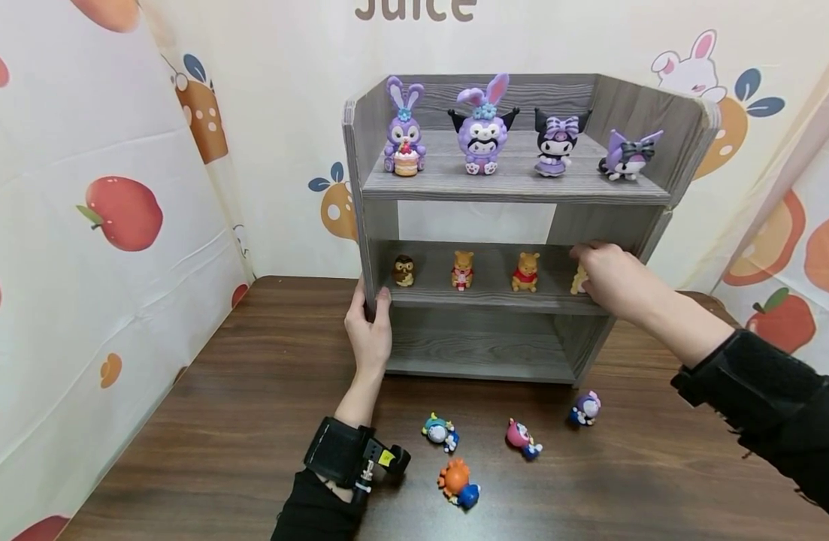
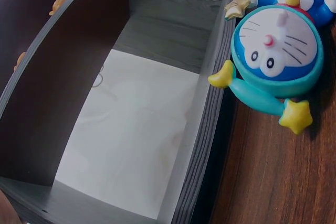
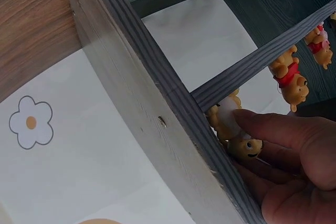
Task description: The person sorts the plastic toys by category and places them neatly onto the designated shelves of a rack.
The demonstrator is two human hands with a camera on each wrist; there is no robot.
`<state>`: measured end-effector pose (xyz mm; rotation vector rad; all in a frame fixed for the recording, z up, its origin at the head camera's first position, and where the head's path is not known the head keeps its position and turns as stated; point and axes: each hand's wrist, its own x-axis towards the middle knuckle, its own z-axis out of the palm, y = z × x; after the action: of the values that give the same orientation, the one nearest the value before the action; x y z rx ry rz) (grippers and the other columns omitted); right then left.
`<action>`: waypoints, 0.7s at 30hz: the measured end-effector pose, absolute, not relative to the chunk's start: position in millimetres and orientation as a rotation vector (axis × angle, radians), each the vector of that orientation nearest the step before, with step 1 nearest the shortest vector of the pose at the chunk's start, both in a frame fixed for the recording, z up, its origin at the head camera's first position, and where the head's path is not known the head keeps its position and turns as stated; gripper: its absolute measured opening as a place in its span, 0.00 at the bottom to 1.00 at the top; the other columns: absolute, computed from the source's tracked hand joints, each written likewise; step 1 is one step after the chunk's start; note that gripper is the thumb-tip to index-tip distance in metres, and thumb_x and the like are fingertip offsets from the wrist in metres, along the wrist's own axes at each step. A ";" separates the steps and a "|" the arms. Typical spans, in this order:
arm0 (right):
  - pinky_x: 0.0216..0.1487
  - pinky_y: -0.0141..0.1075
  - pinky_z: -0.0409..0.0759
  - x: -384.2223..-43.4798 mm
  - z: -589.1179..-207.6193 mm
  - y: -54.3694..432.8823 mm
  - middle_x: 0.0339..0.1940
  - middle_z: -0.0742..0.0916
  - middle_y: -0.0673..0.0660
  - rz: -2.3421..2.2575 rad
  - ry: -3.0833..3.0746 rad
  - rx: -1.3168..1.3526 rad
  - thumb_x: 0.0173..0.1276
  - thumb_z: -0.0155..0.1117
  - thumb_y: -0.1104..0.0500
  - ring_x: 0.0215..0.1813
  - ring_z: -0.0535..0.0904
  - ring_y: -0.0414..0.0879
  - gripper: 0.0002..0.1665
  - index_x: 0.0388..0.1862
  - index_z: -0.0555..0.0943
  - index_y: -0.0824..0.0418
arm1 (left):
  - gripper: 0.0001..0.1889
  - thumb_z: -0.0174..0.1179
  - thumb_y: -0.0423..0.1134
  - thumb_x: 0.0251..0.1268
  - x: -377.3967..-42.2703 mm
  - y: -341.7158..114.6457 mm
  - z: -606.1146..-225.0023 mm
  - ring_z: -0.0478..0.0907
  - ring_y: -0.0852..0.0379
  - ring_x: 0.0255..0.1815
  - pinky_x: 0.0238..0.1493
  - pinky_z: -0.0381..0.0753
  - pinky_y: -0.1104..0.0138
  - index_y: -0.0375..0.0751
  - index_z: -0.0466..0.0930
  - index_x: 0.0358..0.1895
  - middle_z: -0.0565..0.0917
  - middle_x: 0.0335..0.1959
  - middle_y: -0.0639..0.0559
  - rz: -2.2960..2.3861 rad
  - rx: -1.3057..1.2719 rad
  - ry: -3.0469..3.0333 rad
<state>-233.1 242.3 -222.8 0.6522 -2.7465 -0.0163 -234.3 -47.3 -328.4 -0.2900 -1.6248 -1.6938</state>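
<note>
A grey wooden display shelf [image 1: 482, 299] stands on the table. My left hand [image 1: 370, 330] grips the front edge of its left side panel, thumb at the front. At the right end of the middle tier, my right hand [image 1: 613, 278] pinches a small yellow figurine [image 3: 226, 116] with a pale belly, partly hidden by the fingers. It stands against the tier in the right wrist view. Left of it along the same tier are a Winnie the Pooh figurine [image 1: 525, 273] in a red shirt, another bear figurine [image 1: 462, 271] and a brown owl figurine [image 1: 403, 271].
On the top tier stand a purple rabbit figurine [image 1: 405, 131] with a cake, a rabbit-eared one [image 1: 483, 131], and two black-and-purple ones [image 1: 556, 146]. Several Doraemon-style figurines, one in turquoise [image 2: 278, 51] and one in orange [image 1: 455, 475], lie on the table [image 1: 252, 421] before the shelf.
</note>
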 end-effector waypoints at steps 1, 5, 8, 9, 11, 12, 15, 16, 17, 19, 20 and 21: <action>0.33 0.51 0.73 -233.2 -222.8 242.3 0.34 0.77 0.73 -0.016 -2.747 0.651 0.45 0.63 0.76 0.36 0.75 0.64 0.22 0.42 0.71 0.81 | 0.21 0.48 0.25 0.59 -234.4 -47.3 -328.2 0.70 0.58 0.33 0.35 0.69 0.73 0.27 0.65 0.58 0.75 0.48 0.32 -1.696 -0.292 -1.623; 0.33 0.51 0.73 -233.6 -222.8 242.1 0.35 0.77 0.73 0.003 -2.759 0.651 0.45 0.62 0.77 0.37 0.75 0.64 0.23 0.43 0.70 0.80 | 0.21 0.48 0.25 0.59 -234.4 -47.2 -328.1 0.70 0.58 0.31 0.34 0.69 0.72 0.26 0.65 0.58 0.76 0.45 0.31 -1.693 -0.295 -1.623; 0.33 0.51 0.73 -233.2 -222.5 241.8 0.36 0.77 0.74 0.017 -2.770 0.651 0.45 0.62 0.76 0.38 0.75 0.65 0.24 0.45 0.70 0.80 | 0.21 0.48 0.25 0.59 -234.3 -47.1 -328.5 0.69 0.60 0.29 0.33 0.69 0.73 0.27 0.65 0.58 0.76 0.43 0.31 -1.690 -0.295 -1.628; 0.33 0.51 0.73 -232.9 -222.4 241.7 0.36 0.77 0.74 0.020 -2.770 0.650 0.45 0.62 0.76 0.37 0.75 0.64 0.24 0.45 0.69 0.80 | 0.21 0.48 0.25 0.59 -234.3 -47.1 -328.5 0.68 0.61 0.28 0.31 0.68 0.73 0.27 0.65 0.58 0.77 0.42 0.30 -1.688 -0.295 -1.629; 0.33 0.51 0.72 -231.9 -222.1 241.9 0.36 0.77 0.74 0.027 -2.761 0.649 0.45 0.62 0.76 0.37 0.75 0.64 0.25 0.45 0.69 0.80 | 0.21 0.48 0.25 0.59 -234.2 -47.0 -328.6 0.67 0.61 0.27 0.31 0.68 0.73 0.27 0.65 0.58 0.77 0.42 0.31 -1.688 -0.295 -1.629; 0.33 0.51 0.72 -231.1 -221.8 242.0 0.36 0.77 0.74 0.028 -2.754 0.649 0.45 0.62 0.76 0.37 0.75 0.64 0.25 0.45 0.69 0.80 | 0.21 0.48 0.25 0.59 -234.2 -46.9 -328.5 0.68 0.62 0.28 0.31 0.68 0.73 0.27 0.65 0.59 0.77 0.43 0.31 -1.689 -0.295 -1.629; 0.34 0.52 0.72 -226.9 -220.0 242.5 0.37 0.76 0.74 0.046 -2.725 0.644 0.46 0.62 0.75 0.38 0.74 0.65 0.25 0.46 0.69 0.80 | 0.21 0.48 0.25 0.59 -234.1 -46.8 -328.3 0.70 0.59 0.29 0.32 0.69 0.73 0.27 0.65 0.58 0.76 0.44 0.31 -1.691 -0.295 -1.627; 0.35 0.52 0.71 -224.7 -219.0 242.5 0.37 0.76 0.74 0.054 -2.714 0.642 0.46 0.62 0.74 0.39 0.73 0.65 0.26 0.46 0.69 0.80 | 0.21 0.48 0.25 0.59 -234.1 -46.7 -328.2 0.71 0.57 0.31 0.33 0.69 0.73 0.27 0.65 0.59 0.76 0.46 0.31 -1.694 -0.296 -1.625; 0.36 0.53 0.71 -222.0 -217.8 242.3 0.38 0.76 0.75 0.064 -2.703 0.641 0.47 0.62 0.74 0.39 0.73 0.65 0.26 0.47 0.69 0.80 | 0.21 0.48 0.25 0.59 -234.1 -46.7 -328.1 0.73 0.55 0.34 0.35 0.70 0.73 0.27 0.65 0.59 0.75 0.47 0.32 -1.696 -0.297 -1.623; 0.38 0.53 0.70 -215.1 -215.2 241.6 0.40 0.75 0.74 0.083 -2.677 0.635 0.48 0.63 0.72 0.42 0.72 0.65 0.26 0.48 0.69 0.79 | 0.22 0.48 0.25 0.60 -233.9 -46.7 -327.9 0.74 0.49 0.39 0.38 0.71 0.73 0.27 0.64 0.59 0.74 0.49 0.32 -1.701 -0.302 -1.621; 0.40 0.53 0.70 -211.0 -214.0 241.1 0.40 0.75 0.74 0.098 -2.656 0.634 0.49 0.64 0.71 0.43 0.72 0.65 0.26 0.48 0.69 0.78 | 0.22 0.48 0.25 0.60 -233.8 -46.8 -327.8 0.74 0.47 0.41 0.39 0.71 0.73 0.26 0.64 0.59 0.74 0.50 0.32 -1.704 -0.305 -1.620; 0.40 0.53 0.69 -206.7 -213.2 240.8 0.41 0.75 0.73 0.110 -2.633 0.640 0.49 0.64 0.71 0.43 0.71 0.65 0.26 0.48 0.70 0.77 | 0.22 0.48 0.25 0.60 -233.7 -46.8 -327.7 0.74 0.45 0.44 0.40 0.71 0.72 0.26 0.64 0.59 0.73 0.51 0.33 -1.707 -0.308 -1.620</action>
<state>-206.7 240.8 -213.2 0.6402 -2.6325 0.1096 -233.7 -46.8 -327.7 -0.3076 -1.6196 -1.7071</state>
